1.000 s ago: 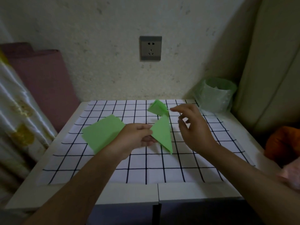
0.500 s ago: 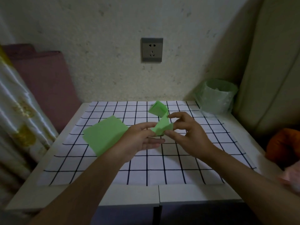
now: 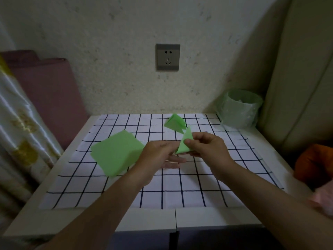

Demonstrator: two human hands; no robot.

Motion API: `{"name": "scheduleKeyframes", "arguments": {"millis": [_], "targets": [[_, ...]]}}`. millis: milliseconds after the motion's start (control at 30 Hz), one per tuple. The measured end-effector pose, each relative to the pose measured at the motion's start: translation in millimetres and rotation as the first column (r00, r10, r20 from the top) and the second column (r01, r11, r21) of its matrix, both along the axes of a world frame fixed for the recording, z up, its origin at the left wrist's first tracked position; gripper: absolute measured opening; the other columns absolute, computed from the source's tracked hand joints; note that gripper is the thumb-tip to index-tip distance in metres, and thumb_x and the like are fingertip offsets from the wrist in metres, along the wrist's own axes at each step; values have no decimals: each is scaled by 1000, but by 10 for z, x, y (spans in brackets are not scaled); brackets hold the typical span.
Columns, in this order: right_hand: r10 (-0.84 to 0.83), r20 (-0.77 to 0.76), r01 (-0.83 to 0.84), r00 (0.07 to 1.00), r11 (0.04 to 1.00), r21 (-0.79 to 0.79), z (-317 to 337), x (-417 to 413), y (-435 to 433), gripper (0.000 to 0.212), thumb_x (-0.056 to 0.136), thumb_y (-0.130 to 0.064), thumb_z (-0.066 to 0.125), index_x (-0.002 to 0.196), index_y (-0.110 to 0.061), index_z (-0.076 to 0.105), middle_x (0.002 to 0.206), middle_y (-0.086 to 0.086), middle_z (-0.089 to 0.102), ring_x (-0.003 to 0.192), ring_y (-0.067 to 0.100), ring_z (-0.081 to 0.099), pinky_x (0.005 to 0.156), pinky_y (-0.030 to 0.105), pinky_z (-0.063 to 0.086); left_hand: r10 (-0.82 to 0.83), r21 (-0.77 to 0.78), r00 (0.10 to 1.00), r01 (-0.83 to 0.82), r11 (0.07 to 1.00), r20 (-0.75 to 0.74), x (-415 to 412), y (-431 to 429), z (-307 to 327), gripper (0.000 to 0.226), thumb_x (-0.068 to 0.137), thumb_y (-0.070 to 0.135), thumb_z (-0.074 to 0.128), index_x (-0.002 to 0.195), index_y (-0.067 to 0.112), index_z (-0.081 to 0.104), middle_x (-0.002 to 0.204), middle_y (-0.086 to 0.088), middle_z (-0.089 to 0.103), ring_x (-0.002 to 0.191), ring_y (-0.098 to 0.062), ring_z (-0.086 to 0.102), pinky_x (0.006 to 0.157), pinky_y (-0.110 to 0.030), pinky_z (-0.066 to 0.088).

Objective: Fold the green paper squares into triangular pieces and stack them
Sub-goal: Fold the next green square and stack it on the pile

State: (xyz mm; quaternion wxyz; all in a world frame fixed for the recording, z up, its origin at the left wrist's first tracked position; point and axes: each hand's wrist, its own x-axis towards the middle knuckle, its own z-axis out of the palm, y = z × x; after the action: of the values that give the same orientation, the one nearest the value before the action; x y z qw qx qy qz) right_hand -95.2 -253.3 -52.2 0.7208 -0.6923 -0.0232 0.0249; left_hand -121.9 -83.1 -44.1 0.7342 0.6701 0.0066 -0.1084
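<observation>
- The left hand (image 3: 160,156) hides the near right corner of the flat green paper squares (image 3: 115,152).
- Fingers (image 3: 195,142) of the right hand (image 3: 207,150) cover the lower right part of the small folded green paper triangle (image 3: 187,135).
- The left fingertips (image 3: 178,160) are blurred; their grip on it is unclear.
- The orange bundle (image 3: 313,163) and the blurred pink thing (image 3: 324,199) are cut off by the right edge.

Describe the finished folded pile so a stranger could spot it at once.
Look below the wall socket to the far edge of the checked mat. The folded pile lies there, small, green and triangular. Unlike the flat squares at left it is folded up, and unlike the nearer triangle it is not held.
</observation>
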Motion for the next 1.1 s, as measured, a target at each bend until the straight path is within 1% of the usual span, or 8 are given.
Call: {"name": "scheduleKeyframes", "arguments": {"millis": [67, 167, 300, 467, 567, 700, 833, 1100], "targets": [[-21, -16, 22, 1000, 999, 36, -12, 7, 22, 31, 83, -6, 76, 112, -13, 66, 89, 18, 70, 85, 30, 71, 78, 38, 57, 66, 87, 994, -74, 993, 87, -9, -32, -29, 26, 91, 13, 68, 117, 10, 69, 92, -5, 77, 79, -27, 75, 74, -36, 62], [-25, -79, 32, 997, 996, 81, -4, 14, 36, 42, 83, -7, 76, 118, -24, 61, 98, 15, 74, 92, 27, 73, 85, 43, 56, 129, 121, 979, -149, 981, 158, -5, -64, -85, 26, 92, 9, 67, 117, 12, 70, 92, -5, 76, 72, -27, 74, 69, -35, 62], [-1, -98, 4, 995, 999, 39, 49, 1, 10, 29, 86, -4, 71, 111, -20, 69, 97, 8, 75, 99, 28, 71, 91, 47, 54, 130, 164, 967, -168, 972, 221, 13, -54, -127, 21, 94, 10, 63, 112, 15, 73, 88, -3, 76, 66, -24, 73, 62, -31, 60], [8, -140, -9, 990, 1000, -7, 103, -3, -43, 18, 91, -8, 64, 106, -14, 73, 103, 7, 75, 98, 29, 70, 87, 42, 56, 111, 283, 950, -197, 939, 293, 31, -12, -186, 20, 93, 12, 66, 110, 15, 74, 74, -8, 75, 64, -22, 71, 61, -28, 59], [-5, -145, 4, 989, 1000, -3, 113, -1, -60, 15, 93, -13, 65, 105, -13, 74, 99, 7, 76, 90, 26, 70, 85, 40, 56, 99, 285, 941, -197, 938, 325, 32, 1, -190, 25, 92, 12, 66, 115, 20, 73, 72, -7, 74, 63, -23, 72, 61, -28, 59], [-22, -121, 24, 992, 1000, 12, 122, -6, -64, 21, 92, -9, 66, 110, -17, 72, 97, 6, 75, 81, 20, 71, 82, 38, 57, 70, 273, 913, -193, 942, 402, 10, 21, -185, 31, 92, 8, 66, 113, 31, 70, 67, -4, 73, 64, -22, 70, 63, -28, 60], [-32, -80, 34, 996, 999, 21, 135, 6, -59, 27, 89, -2, 67, 110, -18, 72, 89, 6, 72, 76, 18, 71, 83, 40, 57, 64, 279, 903, -198, 940, 425, 29, 38, -190, 29, 92, 8, 66, 108, 31, 73, 69, -4, 73, 64, -22, 70, 64, -28, 59], [-42, -48, 43, 998, 999, 12, 140, 17, -61, 22, 87, 3, 68, 103, -11, 71, 65, -6, 67, 68, 14, 68, 80, 40, 56, 137, 244, 906, -250, 937, 402, 43, 17, -194, 26, 91, 9, 67, 112, 21, 73, 65, -5, 73, 59, -17, 69, 61, -25, 58]]}}
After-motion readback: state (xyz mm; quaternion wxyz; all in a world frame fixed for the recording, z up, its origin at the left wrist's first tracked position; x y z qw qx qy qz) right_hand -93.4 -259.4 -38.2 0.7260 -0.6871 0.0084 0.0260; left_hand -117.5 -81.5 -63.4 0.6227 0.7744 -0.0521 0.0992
